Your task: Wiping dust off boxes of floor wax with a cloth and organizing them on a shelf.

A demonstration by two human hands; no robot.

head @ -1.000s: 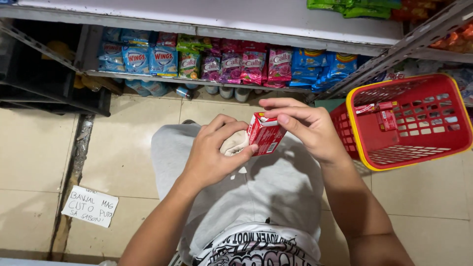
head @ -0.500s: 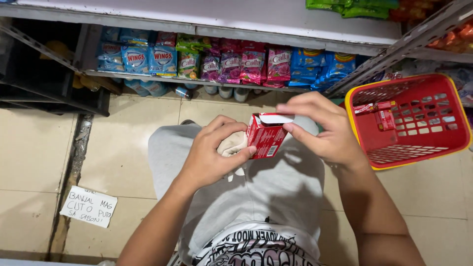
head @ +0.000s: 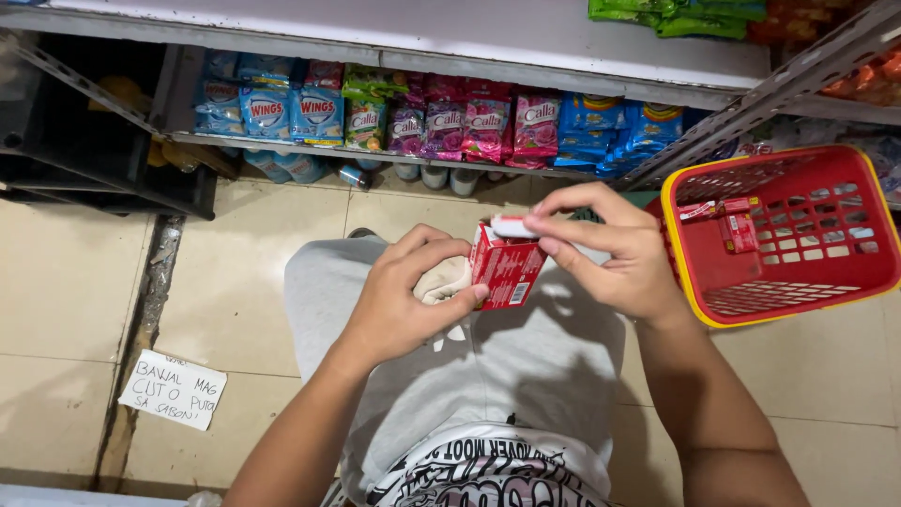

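Small red carton (head: 505, 268), white end flap, barcode panel on its side: held between left hand (head: 399, 296) and right hand (head: 610, 249), above the lap.

Low shelf, left to right: blue sachets (head: 282, 111), green sachet (head: 366, 117), pink sachets (head: 483, 127), blue-and-yellow packets (head: 619, 136).

Red basket (head: 878, 272), yellow rim: small red cartons (head: 732, 221) inside.

Floor, left: white paper sign (head: 174, 390), handwritten.

Top shelf: green packets (head: 676, 14).

Beige tiled floor (head: 75, 282) runs beneath a grey metal shelf (head: 394, 38) holding sachets.
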